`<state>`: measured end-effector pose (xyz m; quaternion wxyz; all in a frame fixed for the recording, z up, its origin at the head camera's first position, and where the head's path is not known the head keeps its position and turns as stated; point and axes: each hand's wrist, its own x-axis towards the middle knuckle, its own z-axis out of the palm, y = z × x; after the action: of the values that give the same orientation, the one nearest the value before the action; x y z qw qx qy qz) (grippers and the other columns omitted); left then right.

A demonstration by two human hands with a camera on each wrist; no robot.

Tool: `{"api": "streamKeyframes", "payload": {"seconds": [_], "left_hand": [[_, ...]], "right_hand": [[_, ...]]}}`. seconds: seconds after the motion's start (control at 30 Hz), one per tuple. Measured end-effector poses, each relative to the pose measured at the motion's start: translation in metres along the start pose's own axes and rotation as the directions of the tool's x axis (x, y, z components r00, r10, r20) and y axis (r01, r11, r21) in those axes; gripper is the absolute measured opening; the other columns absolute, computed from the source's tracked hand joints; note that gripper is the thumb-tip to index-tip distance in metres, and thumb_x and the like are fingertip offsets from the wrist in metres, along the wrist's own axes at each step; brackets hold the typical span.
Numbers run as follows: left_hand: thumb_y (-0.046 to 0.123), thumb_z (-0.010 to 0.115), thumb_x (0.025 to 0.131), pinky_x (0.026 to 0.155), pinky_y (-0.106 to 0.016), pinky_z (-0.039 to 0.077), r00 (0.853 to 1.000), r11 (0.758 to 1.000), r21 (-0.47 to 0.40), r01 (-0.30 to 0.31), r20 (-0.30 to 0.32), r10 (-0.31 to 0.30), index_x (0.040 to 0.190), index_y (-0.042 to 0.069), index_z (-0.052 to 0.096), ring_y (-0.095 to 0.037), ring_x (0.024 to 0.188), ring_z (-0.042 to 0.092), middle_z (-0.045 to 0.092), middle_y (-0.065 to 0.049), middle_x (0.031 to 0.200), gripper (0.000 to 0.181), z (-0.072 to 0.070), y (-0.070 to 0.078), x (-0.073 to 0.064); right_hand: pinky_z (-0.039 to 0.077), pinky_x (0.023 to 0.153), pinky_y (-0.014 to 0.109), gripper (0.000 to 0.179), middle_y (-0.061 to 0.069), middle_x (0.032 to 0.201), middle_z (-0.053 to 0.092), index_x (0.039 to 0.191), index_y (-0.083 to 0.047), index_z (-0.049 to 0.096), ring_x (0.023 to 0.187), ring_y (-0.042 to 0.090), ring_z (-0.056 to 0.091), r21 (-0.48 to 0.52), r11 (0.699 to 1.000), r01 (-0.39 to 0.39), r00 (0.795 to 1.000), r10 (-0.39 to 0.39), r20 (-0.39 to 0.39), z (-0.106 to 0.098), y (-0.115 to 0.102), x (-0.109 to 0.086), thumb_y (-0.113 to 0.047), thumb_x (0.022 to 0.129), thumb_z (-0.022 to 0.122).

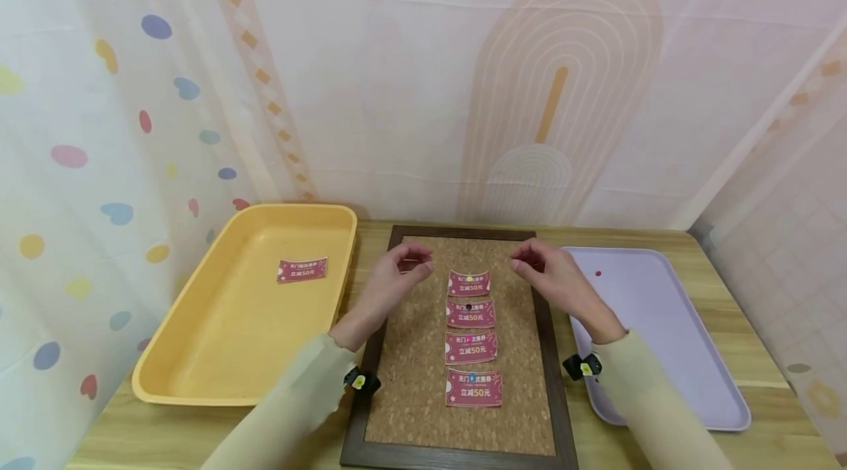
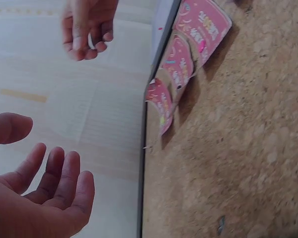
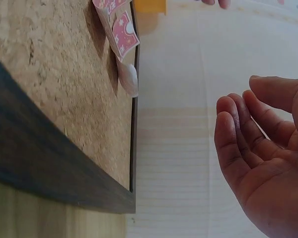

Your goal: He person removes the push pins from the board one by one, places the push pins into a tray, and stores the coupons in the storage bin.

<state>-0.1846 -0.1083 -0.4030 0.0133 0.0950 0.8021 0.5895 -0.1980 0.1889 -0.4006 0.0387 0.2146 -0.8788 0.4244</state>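
Above the left side of a framed cork board (image 1: 410,352) hovers my left hand (image 1: 393,275), its fingers loosely bent and holding nothing. On the other side, my right hand (image 1: 552,275) is raised over the board's right edge, also with bent fingers and nothing in them. Between and below the hands, several red paper coupons run down the board in a column. The top coupon (image 1: 469,285) has a yellow pushpin, the one beneath it (image 1: 470,315) a black one. Lower down, one coupon (image 1: 470,349) bears a pink pin, and the bottom coupon (image 1: 473,390) a blue one.
A yellow tray (image 1: 245,323) on the left holds one loose coupon (image 1: 302,271). To the right lies a purple tray (image 1: 668,352) with a small red pin (image 1: 598,273) in it. Everything stands on a wooden table (image 1: 761,323) before a patterned curtain (image 1: 410,102).
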Motion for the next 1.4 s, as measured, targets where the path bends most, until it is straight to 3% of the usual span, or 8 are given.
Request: {"api": "streamKeyframes", "payload": {"seconds": [0.47, 0.87, 1.13, 1.4], "left_hand": [[0.009, 0.064, 0.100, 0.093, -0.042, 0.053, 1.000, 1.000, -0.017, 0.024, 0.016, -0.024, 0.133, 0.003, 0.063, -0.031, 0.112, 0.062, 0.064, -0.018, 0.122, 0.033, 0.011, -0.013, 0.014], [0.002, 0.062, 0.100, 0.097, -0.048, 0.053, 1.000, 0.998, 0.062, 0.003, 0.002, -0.003, 0.129, -0.001, 0.066, -0.034, 0.114, 0.063, 0.065, -0.019, 0.124, 0.029, 0.022, -0.023, 0.027], [0.002, 0.062, 0.101, 0.099, -0.050, 0.052, 0.999, 0.996, 0.094, 0.002, 0.049, -0.007, 0.127, 0.001, 0.067, -0.035, 0.117, 0.062, 0.064, -0.021, 0.128, 0.027, 0.027, -0.028, 0.033], [0.002, 0.060, 0.100, 0.090, -0.045, 0.056, 0.996, 0.991, 0.131, 0.016, 0.084, -0.027, 0.127, 0.003, 0.068, -0.035, 0.115, 0.063, 0.066, -0.019, 0.125, 0.029, 0.030, -0.030, 0.038]], "right_hand": [[0.053, 0.073, 0.034, 0.014, 0.007, 0.102, 0.072, 0.113, -0.004, 0.069, 0.087, 0.018, 0.066, 0.006, 1.000, 0.005, 0.999, -0.005, 0.044, 0.016, -0.003, 0.016, -0.012, 0.103, 0.066], [0.058, 0.084, 0.047, 0.016, 0.011, 0.109, 0.073, 0.115, -0.003, 0.070, 0.101, 0.029, 0.070, -0.053, 0.999, -0.011, 0.996, 0.016, 0.092, 0.028, -0.002, 0.030, -0.012, 0.102, 0.066], [0.057, 0.088, 0.048, 0.019, 0.012, 0.112, 0.072, 0.119, 0.001, 0.069, 0.105, 0.030, 0.069, 0.006, 1.000, -0.027, 0.991, 0.026, 0.134, 0.033, -0.001, 0.038, -0.010, 0.103, 0.064], [0.058, 0.088, 0.046, 0.018, 0.016, 0.114, 0.072, 0.116, 0.005, 0.069, 0.106, 0.035, 0.069, 0.038, 0.999, -0.013, 0.983, 0.006, 0.184, 0.041, 0.003, 0.048, -0.005, 0.102, 0.063]]}}
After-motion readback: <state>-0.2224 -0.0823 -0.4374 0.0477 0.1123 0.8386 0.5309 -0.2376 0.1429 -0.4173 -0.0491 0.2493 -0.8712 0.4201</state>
